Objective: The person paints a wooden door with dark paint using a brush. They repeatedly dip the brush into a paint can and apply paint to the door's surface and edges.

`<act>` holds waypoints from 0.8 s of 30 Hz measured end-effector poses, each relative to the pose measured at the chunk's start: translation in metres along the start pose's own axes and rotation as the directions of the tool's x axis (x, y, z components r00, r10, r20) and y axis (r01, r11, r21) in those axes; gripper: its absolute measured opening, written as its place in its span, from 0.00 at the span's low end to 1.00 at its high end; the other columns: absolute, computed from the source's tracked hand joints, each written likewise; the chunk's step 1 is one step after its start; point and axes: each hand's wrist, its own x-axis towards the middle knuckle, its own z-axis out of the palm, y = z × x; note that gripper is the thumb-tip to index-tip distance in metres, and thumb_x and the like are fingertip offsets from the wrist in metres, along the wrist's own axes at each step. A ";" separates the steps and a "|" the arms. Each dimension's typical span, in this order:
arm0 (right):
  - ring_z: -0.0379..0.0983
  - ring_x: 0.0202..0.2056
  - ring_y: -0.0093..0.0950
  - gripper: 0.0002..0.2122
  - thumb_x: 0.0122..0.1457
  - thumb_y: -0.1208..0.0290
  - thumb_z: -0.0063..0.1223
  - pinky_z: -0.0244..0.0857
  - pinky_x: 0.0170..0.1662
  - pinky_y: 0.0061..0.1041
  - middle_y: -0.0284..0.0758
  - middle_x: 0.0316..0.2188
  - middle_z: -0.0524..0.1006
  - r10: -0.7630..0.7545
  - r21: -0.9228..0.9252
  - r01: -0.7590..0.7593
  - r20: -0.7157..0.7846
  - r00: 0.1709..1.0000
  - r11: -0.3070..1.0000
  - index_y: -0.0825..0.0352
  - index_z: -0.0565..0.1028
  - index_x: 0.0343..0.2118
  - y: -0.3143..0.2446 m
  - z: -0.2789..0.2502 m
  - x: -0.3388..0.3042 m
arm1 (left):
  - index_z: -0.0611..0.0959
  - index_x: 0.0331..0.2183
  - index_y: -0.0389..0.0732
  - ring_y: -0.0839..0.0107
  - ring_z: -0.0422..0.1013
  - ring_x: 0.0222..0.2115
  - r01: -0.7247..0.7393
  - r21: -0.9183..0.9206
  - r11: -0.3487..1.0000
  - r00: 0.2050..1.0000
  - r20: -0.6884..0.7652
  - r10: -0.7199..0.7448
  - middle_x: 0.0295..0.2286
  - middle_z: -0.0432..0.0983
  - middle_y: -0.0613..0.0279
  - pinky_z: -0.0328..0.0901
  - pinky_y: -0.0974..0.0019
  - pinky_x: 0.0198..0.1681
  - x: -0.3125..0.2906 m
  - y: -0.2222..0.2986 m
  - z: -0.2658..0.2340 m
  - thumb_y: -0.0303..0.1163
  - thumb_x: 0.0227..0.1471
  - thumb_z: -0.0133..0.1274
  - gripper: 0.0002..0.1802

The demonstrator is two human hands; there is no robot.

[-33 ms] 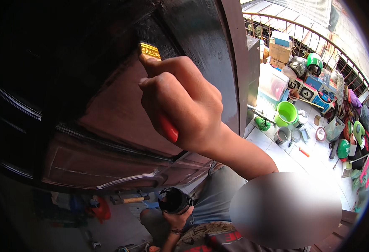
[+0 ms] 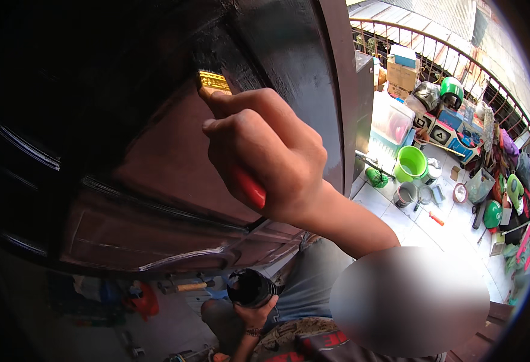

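My right hand (image 2: 268, 157) is closed round a paintbrush with a gold metal ferrule (image 2: 213, 82) and a red handle end (image 2: 251, 188) below the fist. The brush's bristles meet the dark wooden door panel (image 2: 174, 142), at the border between glossy black paint above and duller brown below. Low in the view, my left hand (image 2: 256, 312) grips a black, paint-smeared cup (image 2: 250, 288) by its side, close to my knee. The cup's mouth faces up, and how full it is cannot be made out.
On the tiled floor to the right stand a green bucket (image 2: 411, 163), a grey can (image 2: 405, 193) and an orange-handled screwdriver (image 2: 437, 218). Boxes (image 2: 402, 72) and helmets (image 2: 452, 92) line the railing (image 2: 434, 37). A hammer (image 2: 189, 286) lies at lower left. A blurred oval hides the lower right.
My right hand and the paintbrush have shifted slightly down and to the right along the panel. My left hand and the cup look unmoved.
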 end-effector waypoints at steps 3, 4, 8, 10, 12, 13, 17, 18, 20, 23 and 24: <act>0.81 0.37 0.28 0.08 0.51 0.82 0.64 0.73 0.36 0.22 0.45 0.37 0.81 0.273 0.279 -0.303 0.142 0.951 0.911 0.70 0.76 0.32 -0.002 -0.027 -0.011 | 0.73 0.49 0.34 0.71 0.73 0.42 0.071 -0.006 0.997 0.995 0.066 -0.070 0.42 0.74 0.62 0.66 0.65 0.52 0.007 0.007 -0.006 0.25 0.32 0.74 0.40; 0.81 0.37 0.28 0.10 0.50 0.82 0.65 0.74 0.38 0.23 0.42 0.35 0.81 0.402 0.400 -0.461 0.226 0.887 0.792 0.70 0.75 0.33 -0.007 -0.033 -0.018 | 0.73 0.49 0.33 0.71 0.75 0.42 0.118 -0.008 0.993 0.991 0.065 -0.118 0.42 0.76 0.60 0.68 0.64 0.51 0.009 0.003 -0.009 0.26 0.31 0.75 0.42; 0.80 0.35 0.30 0.15 0.47 0.78 0.69 0.74 0.36 0.25 0.47 0.34 0.80 0.572 0.499 -0.829 0.615 0.543 0.250 0.70 0.71 0.33 -0.045 -0.062 -0.036 | 0.70 0.54 0.32 0.63 0.74 0.47 -0.084 0.072 0.994 0.993 0.087 0.077 0.47 0.74 0.52 0.68 0.62 0.52 0.030 -0.012 -0.019 0.28 0.28 0.75 0.49; 0.78 0.32 0.32 0.15 0.45 0.79 0.69 0.72 0.34 0.25 0.46 0.30 0.79 0.501 0.477 -0.845 0.685 0.529 0.240 0.69 0.70 0.32 -0.063 -0.066 -0.046 | 0.69 0.55 0.32 0.61 0.73 0.48 -0.160 0.105 0.981 0.984 0.101 0.150 0.48 0.73 0.51 0.68 0.61 0.52 0.042 0.001 -0.021 0.29 0.27 0.74 0.51; 0.77 0.31 0.32 0.14 0.43 0.79 0.69 0.71 0.34 0.26 0.44 0.29 0.78 0.390 0.433 -0.849 0.757 0.524 0.302 0.68 0.71 0.29 -0.073 -0.063 -0.051 | 0.69 0.55 0.33 0.60 0.73 0.48 -0.238 0.141 0.961 0.971 0.059 0.232 0.47 0.72 0.51 0.68 0.60 0.53 0.042 0.015 -0.024 0.29 0.27 0.74 0.51; 0.77 0.30 0.32 0.14 0.41 0.79 0.69 0.71 0.34 0.27 0.43 0.28 0.78 0.325 0.403 -0.839 0.789 0.521 0.365 0.68 0.71 0.28 -0.077 -0.058 -0.052 | 0.69 0.55 0.33 0.59 0.73 0.48 -0.307 0.180 0.935 0.951 0.030 0.306 0.47 0.72 0.50 0.68 0.59 0.52 0.045 0.027 -0.024 0.29 0.27 0.74 0.50; 0.78 0.32 0.32 0.13 0.40 0.80 0.70 0.72 0.35 0.27 0.39 0.28 0.79 0.136 0.296 -0.782 0.891 0.433 0.548 0.68 0.75 0.28 -0.096 -0.042 -0.054 | 0.70 0.54 0.33 0.55 0.72 0.48 -0.403 0.233 0.885 0.904 -0.049 0.425 0.47 0.71 0.48 0.68 0.58 0.52 0.044 0.018 -0.032 0.30 0.27 0.74 0.50; 0.79 0.32 0.32 0.13 0.40 0.81 0.70 0.73 0.36 0.27 0.39 0.28 0.79 0.122 0.250 -0.768 0.913 0.391 0.590 0.69 0.76 0.29 -0.104 -0.037 -0.056 | 0.70 0.54 0.33 0.54 0.72 0.48 -0.412 0.248 0.877 0.897 -0.060 0.439 0.47 0.71 0.47 0.67 0.58 0.52 0.042 0.019 -0.037 0.30 0.27 0.74 0.49; 0.80 0.33 0.30 0.14 0.40 0.84 0.70 0.74 0.36 0.26 0.38 0.30 0.81 0.106 0.136 -0.705 0.952 0.288 0.696 0.69 0.78 0.31 -0.122 -0.028 -0.060 | 0.70 0.54 0.32 0.52 0.71 0.49 -0.434 0.275 0.858 0.880 -0.073 0.469 0.48 0.71 0.46 0.67 0.56 0.53 0.040 0.022 -0.046 0.31 0.28 0.73 0.48; 0.82 0.33 0.26 0.13 0.44 0.86 0.67 0.76 0.35 0.23 0.35 0.32 0.83 0.041 0.075 -0.610 0.984 0.173 0.789 0.69 0.79 0.35 -0.143 -0.008 -0.068 | 0.71 0.53 0.32 0.49 0.70 0.50 -0.469 0.344 0.813 0.839 -0.113 0.532 0.49 0.70 0.45 0.66 0.54 0.54 0.035 0.016 -0.058 0.31 0.28 0.73 0.47; 0.82 0.32 0.25 0.13 0.45 0.86 0.66 0.76 0.35 0.22 0.35 0.31 0.82 0.023 0.076 -0.599 0.987 0.156 0.797 0.69 0.79 0.35 -0.148 -0.002 -0.073 | 0.71 0.53 0.32 0.48 0.70 0.50 -0.480 0.367 0.797 0.831 -0.100 0.547 0.50 0.70 0.44 0.66 0.54 0.54 0.035 0.017 -0.062 0.32 0.29 0.73 0.47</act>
